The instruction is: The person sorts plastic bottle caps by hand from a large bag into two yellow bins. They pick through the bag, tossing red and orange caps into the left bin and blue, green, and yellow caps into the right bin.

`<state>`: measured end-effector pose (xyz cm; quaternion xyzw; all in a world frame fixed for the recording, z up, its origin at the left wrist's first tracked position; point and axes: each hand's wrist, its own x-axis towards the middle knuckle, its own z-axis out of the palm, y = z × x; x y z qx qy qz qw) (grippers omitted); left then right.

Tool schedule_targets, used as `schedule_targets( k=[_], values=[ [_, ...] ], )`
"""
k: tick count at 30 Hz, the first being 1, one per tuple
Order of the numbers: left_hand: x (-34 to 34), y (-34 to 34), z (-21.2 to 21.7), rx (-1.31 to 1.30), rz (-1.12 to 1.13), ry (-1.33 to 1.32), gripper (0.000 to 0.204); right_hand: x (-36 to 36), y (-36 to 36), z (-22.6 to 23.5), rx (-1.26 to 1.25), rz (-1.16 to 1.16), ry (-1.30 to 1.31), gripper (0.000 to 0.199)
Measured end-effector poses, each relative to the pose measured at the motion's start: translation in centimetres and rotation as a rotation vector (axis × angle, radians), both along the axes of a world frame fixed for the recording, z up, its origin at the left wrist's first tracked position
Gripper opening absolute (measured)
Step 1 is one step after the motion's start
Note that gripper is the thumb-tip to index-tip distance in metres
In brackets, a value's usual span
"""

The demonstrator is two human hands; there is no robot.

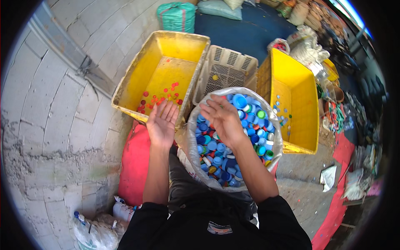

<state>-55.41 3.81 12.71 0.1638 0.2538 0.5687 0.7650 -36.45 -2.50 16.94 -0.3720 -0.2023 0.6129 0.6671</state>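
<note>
A large whitish sack (192,141) stands in front of me, filled with plastic bottle caps (216,148), mostly blue with some green, white, red and yellow. My left hand (162,123) is turned palm up, fingers stretched out, just left of the sack and by the near edge of a yellow crate (143,68). Red and orange caps (160,99) lie scattered on that crate's floor. Over the sack's left part hovers my right hand (223,118), its fingers apart and pointing up and left. I see nothing in either hand.
Between the yellow crates is a whitish slatted crate (233,56) with one yellow cap. The right yellow crate (302,100) holds a few blue and green caps. A block wall (50,108) borders the left; filled bags (98,235) sit at lower left.
</note>
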Motion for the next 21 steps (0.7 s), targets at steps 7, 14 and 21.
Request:
schedule_targets(
  k=[7, 14, 21],
  values=[
    [5.3, -7.4, 0.1, 0.107, -0.080, 0.242, 0.023, 5.0, -13.7, -1.7, -0.091, -0.300, -0.484, 0.034],
    [7.5, -11.3, -1.0, 0.194, -0.176, 0.425, 0.029, 7.0, -20.2, -4.9, -0.307, -0.492, -0.894, 0.006],
    [6.2, -12.2, -0.9, 0.247, -0.109, 0.610, 0.019, 6.2, -17.2, -4.1, -0.263, -0.290, -1.551, 0.019]
  ],
)
